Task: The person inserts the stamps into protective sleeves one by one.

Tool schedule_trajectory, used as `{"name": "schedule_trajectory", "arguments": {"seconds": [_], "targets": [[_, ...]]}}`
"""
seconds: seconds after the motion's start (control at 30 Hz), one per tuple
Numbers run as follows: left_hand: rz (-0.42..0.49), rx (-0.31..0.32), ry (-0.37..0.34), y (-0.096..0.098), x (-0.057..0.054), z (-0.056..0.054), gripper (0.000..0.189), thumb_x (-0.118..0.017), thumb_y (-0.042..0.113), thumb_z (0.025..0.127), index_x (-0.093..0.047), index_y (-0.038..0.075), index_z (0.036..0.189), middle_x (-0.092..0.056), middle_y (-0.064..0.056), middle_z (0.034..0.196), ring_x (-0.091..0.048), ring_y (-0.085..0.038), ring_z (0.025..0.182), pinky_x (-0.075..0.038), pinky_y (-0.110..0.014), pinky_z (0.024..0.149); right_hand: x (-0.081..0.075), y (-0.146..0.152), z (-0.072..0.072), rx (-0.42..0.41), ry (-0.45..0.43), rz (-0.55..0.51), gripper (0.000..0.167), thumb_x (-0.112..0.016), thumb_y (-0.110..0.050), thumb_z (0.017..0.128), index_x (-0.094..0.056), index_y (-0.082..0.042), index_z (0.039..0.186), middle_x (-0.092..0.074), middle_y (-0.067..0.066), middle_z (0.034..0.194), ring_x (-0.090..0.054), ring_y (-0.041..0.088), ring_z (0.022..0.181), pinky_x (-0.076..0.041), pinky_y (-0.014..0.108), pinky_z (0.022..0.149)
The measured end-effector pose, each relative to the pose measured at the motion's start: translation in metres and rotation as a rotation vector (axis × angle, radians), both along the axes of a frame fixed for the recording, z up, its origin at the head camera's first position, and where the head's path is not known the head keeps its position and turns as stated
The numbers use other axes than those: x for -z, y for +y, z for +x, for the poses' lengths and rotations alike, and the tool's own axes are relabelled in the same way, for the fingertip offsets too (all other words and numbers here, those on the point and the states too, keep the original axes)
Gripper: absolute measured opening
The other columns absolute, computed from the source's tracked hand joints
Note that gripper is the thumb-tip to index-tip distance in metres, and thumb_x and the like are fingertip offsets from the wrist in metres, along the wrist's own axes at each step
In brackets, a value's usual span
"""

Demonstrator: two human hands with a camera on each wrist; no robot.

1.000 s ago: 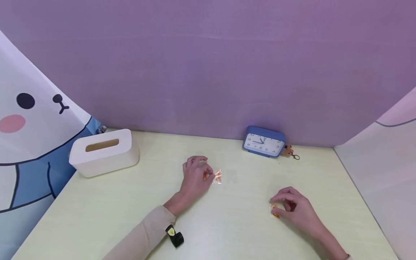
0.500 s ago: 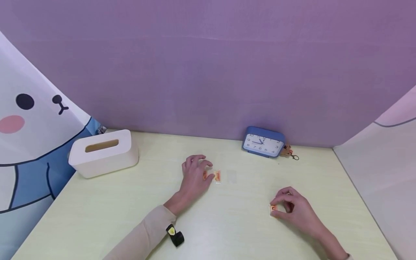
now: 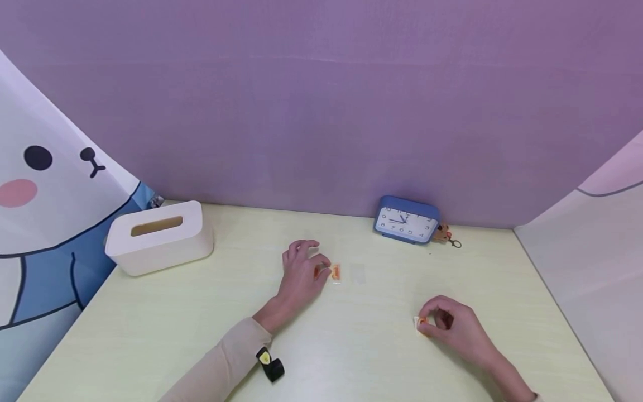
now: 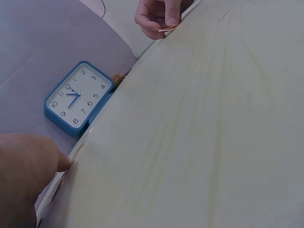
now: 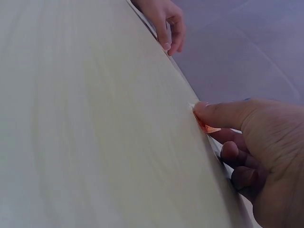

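My left hand (image 3: 301, 273) rests on the table, thumb and forefinger at a small clear packet with orange print (image 3: 336, 272). One part of that packet shows to the right of the thumb; some is hidden behind the fingers. Nearer the front, my right hand (image 3: 459, 326) pinches a second small orange-and-white packet (image 3: 418, 322) between thumb and forefinger. In the right wrist view, this orange packet (image 5: 203, 124) looks bent under the thumb, and the other fingers curl below. The left wrist view shows its edge (image 4: 166, 30) at the right fingertips.
A faint clear square (image 3: 358, 273) lies on the table just right of the left hand's packet. A blue alarm clock (image 3: 408, 220) stands at the back, with a brown keychain figure (image 3: 443, 232) beside it. To the left is a white tissue box (image 3: 161, 243). Purple cloth (image 3: 321, 111) hangs behind.
My right thumb and forefinger have shifted on their packet, and its angle has changed. My left forefinger lifted slightly from the thumb, then came back toward it; that packet stays in place.
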State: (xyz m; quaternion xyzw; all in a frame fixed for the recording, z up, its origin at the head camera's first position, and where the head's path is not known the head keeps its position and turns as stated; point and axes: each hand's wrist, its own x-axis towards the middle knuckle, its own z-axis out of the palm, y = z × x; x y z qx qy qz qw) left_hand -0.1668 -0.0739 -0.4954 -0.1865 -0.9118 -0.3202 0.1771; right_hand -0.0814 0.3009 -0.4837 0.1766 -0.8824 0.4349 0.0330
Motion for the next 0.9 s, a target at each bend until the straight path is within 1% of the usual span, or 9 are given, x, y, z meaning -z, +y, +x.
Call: {"name": "schedule_trajectory", "arguments": {"seconds": [0.1, 0.13, 0.23, 0.3, 0.4, 0.47, 0.6, 0.73, 0.9], "targets": [[0.008, 0.005, 0.005, 0.000, 0.001, -0.001, 0.004, -0.084, 0.010, 0.096, -0.083, 0.013, 0.100, -0.065, -0.018, 0.142, -0.045, -0.042, 0.141, -0.036, -0.063, 0.111, 0.000, 0.000, 0.001, -0.023, 0.012, -0.022, 0.031, -0.093, 0.000, 0.087, -0.077, -0.023, 0.098, -0.057, -0.010, 0.073, -0.050, 0.005, 0.062, -0.042, 0.024, 0.051], [0.014, 0.006, 0.004, 0.000, 0.001, -0.001, 0.004, -0.083, 0.010, 0.097, -0.083, 0.013, 0.100, -0.065, -0.018, 0.142, -0.045, -0.042, 0.141, -0.037, -0.063, 0.111, 0.001, 0.000, 0.001, -0.030, 0.019, -0.023, 0.026, -0.092, -0.001, 0.089, -0.077, -0.021, 0.097, -0.057, -0.010, 0.073, -0.050, 0.005, 0.063, -0.042, 0.024, 0.052], [0.032, 0.011, 0.000, 0.000, 0.001, -0.001, 0.005, -0.080, 0.008, 0.098, -0.082, 0.012, 0.101, -0.065, -0.019, 0.142, -0.046, -0.042, 0.140, -0.037, -0.062, 0.111, 0.001, 0.000, 0.000, -0.040, 0.031, -0.040, 0.023, -0.090, 0.000, 0.091, -0.078, -0.018, 0.099, -0.061, -0.009, 0.076, -0.052, 0.006, 0.065, -0.043, 0.024, 0.053], [0.039, 0.013, 0.000, 0.001, 0.000, -0.001, 0.006, -0.080, 0.008, 0.097, -0.082, 0.012, 0.101, -0.066, -0.019, 0.141, -0.047, -0.042, 0.139, -0.037, -0.062, 0.111, 0.002, 0.000, 0.000, -0.041, 0.034, -0.049, 0.025, -0.088, 0.002, 0.091, -0.080, -0.016, 0.105, -0.065, -0.008, 0.080, -0.054, 0.007, 0.066, -0.044, 0.024, 0.053], [0.047, 0.017, -0.008, 0.002, -0.002, -0.001, 0.006, -0.081, 0.008, 0.096, -0.082, 0.012, 0.101, -0.066, -0.018, 0.141, -0.048, -0.041, 0.139, -0.037, -0.061, 0.112, 0.002, -0.001, 0.000, -0.039, 0.048, -0.049, 0.034, -0.086, 0.007, 0.091, -0.082, -0.013, 0.117, -0.069, -0.007, 0.086, -0.055, 0.008, 0.068, -0.045, 0.023, 0.054], [0.053, 0.020, -0.020, 0.003, -0.004, -0.001, 0.006, -0.081, 0.008, 0.096, -0.082, 0.012, 0.101, -0.066, -0.018, 0.141, -0.048, -0.040, 0.139, -0.037, -0.061, 0.113, 0.001, -0.002, 0.000, -0.031, 0.045, -0.050, 0.035, -0.083, 0.008, 0.093, -0.083, -0.012, 0.121, -0.072, -0.007, 0.090, -0.056, 0.008, 0.070, -0.046, 0.023, 0.056], [0.061, 0.031, -0.041, 0.009, -0.008, 0.000, 0.006, -0.082, 0.012, 0.097, -0.082, 0.012, 0.102, -0.067, -0.016, 0.140, -0.049, -0.040, 0.138, -0.037, -0.061, 0.114, 0.000, -0.004, 0.000, -0.001, 0.038, -0.065, 0.030, -0.081, 0.007, 0.096, -0.085, -0.016, 0.114, -0.074, -0.007, 0.093, -0.057, 0.008, 0.071, -0.047, 0.024, 0.058], [0.054, 0.043, -0.054, 0.015, -0.011, -0.001, 0.010, -0.084, 0.017, 0.097, -0.083, 0.012, 0.105, -0.068, -0.015, 0.138, -0.050, -0.041, 0.137, -0.037, -0.062, 0.114, 0.001, -0.008, 0.002, 0.027, 0.047, -0.101, 0.030, -0.081, 0.010, 0.094, -0.082, -0.016, 0.108, -0.075, -0.003, 0.091, -0.057, 0.011, 0.069, -0.047, 0.024, 0.057], [-0.003, 0.035, -0.076, 0.024, -0.013, -0.003, 0.020, -0.088, 0.023, 0.095, -0.085, 0.012, 0.112, -0.069, -0.014, 0.138, -0.051, -0.041, 0.137, -0.040, -0.061, 0.111, 0.002, -0.012, 0.004, 0.068, 0.030, -0.121, 0.029, -0.082, 0.010, 0.093, -0.080, -0.016, 0.104, -0.077, -0.001, 0.092, -0.061, 0.011, 0.072, -0.050, 0.022, 0.061]]}}
